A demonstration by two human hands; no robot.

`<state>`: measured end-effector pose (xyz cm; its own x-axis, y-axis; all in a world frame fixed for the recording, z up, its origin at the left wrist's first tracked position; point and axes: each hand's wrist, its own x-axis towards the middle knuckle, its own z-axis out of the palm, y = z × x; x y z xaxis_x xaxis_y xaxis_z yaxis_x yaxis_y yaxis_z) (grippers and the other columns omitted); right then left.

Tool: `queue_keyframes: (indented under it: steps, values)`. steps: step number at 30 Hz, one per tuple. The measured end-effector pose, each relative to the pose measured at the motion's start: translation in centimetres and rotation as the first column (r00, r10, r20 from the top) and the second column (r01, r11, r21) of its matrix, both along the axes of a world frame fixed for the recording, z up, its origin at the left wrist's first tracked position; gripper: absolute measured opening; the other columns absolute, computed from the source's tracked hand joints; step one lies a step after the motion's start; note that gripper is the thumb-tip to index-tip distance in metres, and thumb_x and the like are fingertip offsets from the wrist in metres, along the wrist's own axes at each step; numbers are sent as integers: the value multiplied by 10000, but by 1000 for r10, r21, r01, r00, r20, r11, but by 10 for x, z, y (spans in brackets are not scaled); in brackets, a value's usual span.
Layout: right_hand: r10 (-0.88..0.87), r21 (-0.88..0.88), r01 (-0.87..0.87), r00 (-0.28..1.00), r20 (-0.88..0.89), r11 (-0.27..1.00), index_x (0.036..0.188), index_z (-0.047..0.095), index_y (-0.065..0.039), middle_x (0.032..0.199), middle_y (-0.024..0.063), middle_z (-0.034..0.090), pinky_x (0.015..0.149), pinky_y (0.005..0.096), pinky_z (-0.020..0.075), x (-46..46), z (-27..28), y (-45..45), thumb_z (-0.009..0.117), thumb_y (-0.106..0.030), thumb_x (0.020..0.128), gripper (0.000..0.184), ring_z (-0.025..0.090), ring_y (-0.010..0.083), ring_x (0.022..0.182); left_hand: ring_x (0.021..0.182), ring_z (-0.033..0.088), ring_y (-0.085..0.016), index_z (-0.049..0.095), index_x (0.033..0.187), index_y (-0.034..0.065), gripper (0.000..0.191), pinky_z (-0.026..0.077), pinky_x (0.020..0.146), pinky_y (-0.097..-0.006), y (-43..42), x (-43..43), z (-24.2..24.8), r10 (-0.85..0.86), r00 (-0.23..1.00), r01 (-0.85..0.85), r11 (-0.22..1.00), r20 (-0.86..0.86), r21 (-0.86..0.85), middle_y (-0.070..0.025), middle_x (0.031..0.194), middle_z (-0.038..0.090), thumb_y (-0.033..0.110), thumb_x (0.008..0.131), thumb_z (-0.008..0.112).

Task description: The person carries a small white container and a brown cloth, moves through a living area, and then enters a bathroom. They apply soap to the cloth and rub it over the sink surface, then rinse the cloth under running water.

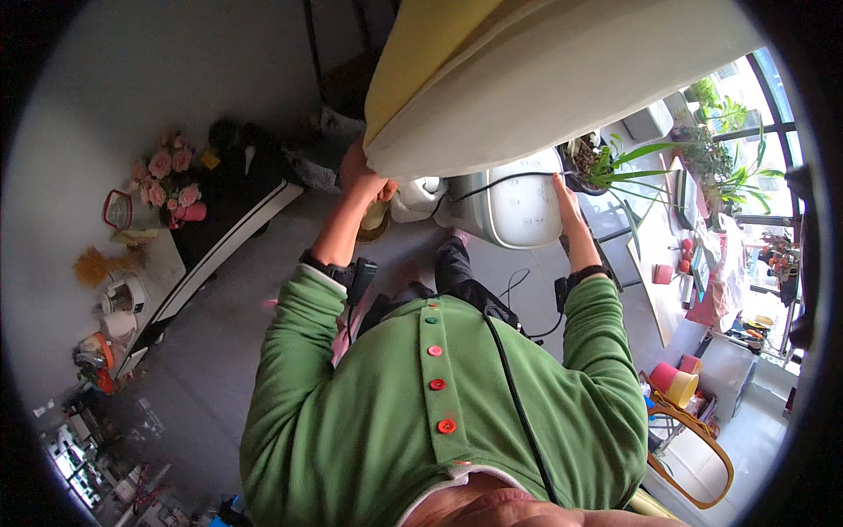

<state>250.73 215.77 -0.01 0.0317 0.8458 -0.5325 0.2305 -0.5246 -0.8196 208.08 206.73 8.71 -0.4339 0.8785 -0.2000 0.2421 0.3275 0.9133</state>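
My left hand is closed around the lower left corner of a large pale sheet-like piece, white with a yellow side, which hangs across the top of the view. Below its edge stands a white appliance with a rounded top and small printed icons. A black cable crosses that top. My right hand lies along the appliance's right side, fingertips near the cable; whether it grips anything is unclear. A white object sits between the left hand and the appliance.
Right of my right hand is a potted plant with long leaves. A pale table bearing several items stands by the window. At left, pink flowers stand near a long white-edged counter. A wooden-framed chair is at lower right.
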Motion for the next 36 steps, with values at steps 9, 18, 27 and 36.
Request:
queue_keyframes:
  steps: [9, 18, 27, 36]
  values:
    - [44, 19, -43, 994, -96, 999, 1217, 574, 3, 1066, 90, 629, 801, 329, 479, -2, 0, 46, 635, -585, 816, 714, 594, 173, 919, 577, 620, -184, 564, 1115, 28, 409, 434, 428, -344, -31, 24, 11, -24, 981, 69, 971, 194, -229, -146, 840, 649, 167, 759, 707]
    - [36, 88, -19, 979, -200, 996, 1233, 540, 24, 1057, 126, 633, 819, 354, 491, 5, 4, 35, 648, -519, 814, 694, 613, 206, 929, 1046, 608, -285, 590, 1160, 31, 478, 470, 876, -408, -51, 78, -11, -316, 908, 365, 919, -275, 150, -156, 1107, 644, 244, 752, 718]
    - [25, 160, 6, 982, -189, 987, 1234, 531, 28, 1074, 138, 628, 834, 353, 487, 19, -8, 30, 655, -443, 824, 636, 609, 212, 952, 543, 638, -289, 226, 1417, -27, 908, 518, 533, -363, -55, 184, -7, -644, 703, 628, 761, -300, -162, -130, 663, 643, 404, 790, 722]
    - [67, 235, -7, 967, -247, 972, 1235, 522, 32, 1091, 150, 624, 849, 352, 483, 37, -17, 41, 662, -366, 834, 582, 604, 218, 975, 821, 650, -294, 263, 1392, 69, 806, 514, 672, -391, -43, 199, -37, -426, 895, 427, 904, -130, -21, -169, 984, 629, 262, 776, 746]
